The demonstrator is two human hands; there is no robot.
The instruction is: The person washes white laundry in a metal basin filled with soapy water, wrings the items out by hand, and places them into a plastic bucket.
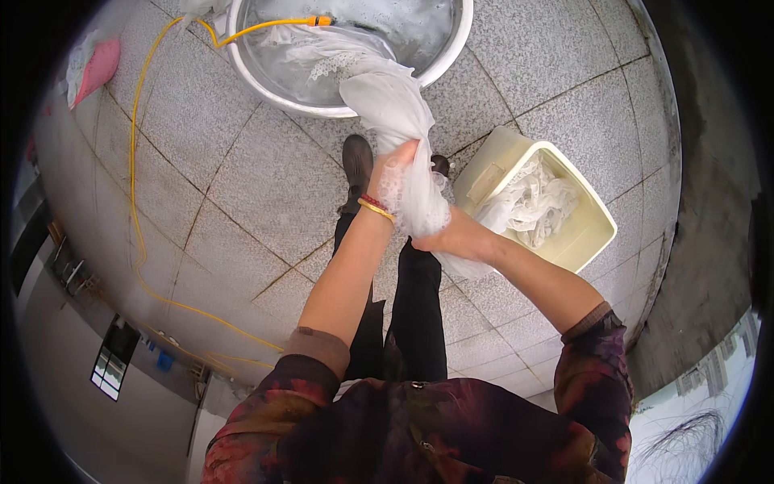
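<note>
Both my hands grip a long bunch of wet white sheer fabric (pixel 387 100) with lacy edges. My left hand (pixel 399 160) closes round it just outside the rim of a large metal basin (pixel 338 111); a red and a gold bracelet circle that wrist. Lower and to the right, my right hand (pixel 450 236) holds the gathered fabric, with a loose end hanging below. The far part of the cloth lies in the basin's foamy water. A cream plastic tub (pixel 502 160), tilted in the view, holds more white fabric (pixel 538 206) beside my right forearm.
A yellow hose (pixel 134 181) with an orange connector (pixel 319 20) runs over the rim into the basin and along the tiled floor (pixel 242 199) at left. My dark shoes (pixel 358 163) stand near the basin. A pink item (pixel 98 68) lies far left.
</note>
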